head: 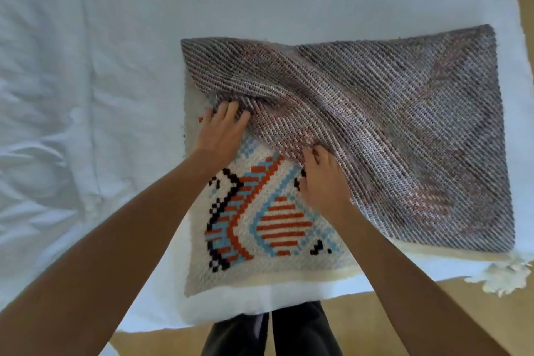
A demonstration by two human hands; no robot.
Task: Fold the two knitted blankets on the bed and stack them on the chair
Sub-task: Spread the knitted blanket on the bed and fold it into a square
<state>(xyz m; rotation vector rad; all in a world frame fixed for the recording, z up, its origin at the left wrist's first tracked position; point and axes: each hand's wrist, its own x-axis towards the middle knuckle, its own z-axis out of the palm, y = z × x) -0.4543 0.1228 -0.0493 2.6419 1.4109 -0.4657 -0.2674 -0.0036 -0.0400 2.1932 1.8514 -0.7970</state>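
**A:** Head view, looking straight down at the bed (115, 37), white sheet all over it. Count me the blankets.

**B:** Two. One grey knitted blanket (404, 130) with diagonal ribbing lies on top, and under it one cream patterned blanket (274, 228) with orange, pale blue and black motifs. Both sit at the near edge of the bed, the grey one covering the far and right part of the patterned one.

**A:** And hands?

**B:** Two, both bare-armed. The left hand (221, 130) is at the grey blanket's near left corner, fingers (231, 108) spread and curled onto its edge. The right hand (323, 179) is further along the same edge, fingers (310, 152) tucked into the fabric.

**A:** Gripping it?

**B:** The right looks pinched onto the grey edge; the left, I cannot tell whether it holds or just presses, since the fingertips sink into the knit.

**A:** Anything else?

**B:** One fluffy cream tuft (505, 274) hangs off the bed's right corner, probably fringe of the lower blanket. Tan floor (404, 312) below, and two dark trouser legs (274, 332) at the bottom.
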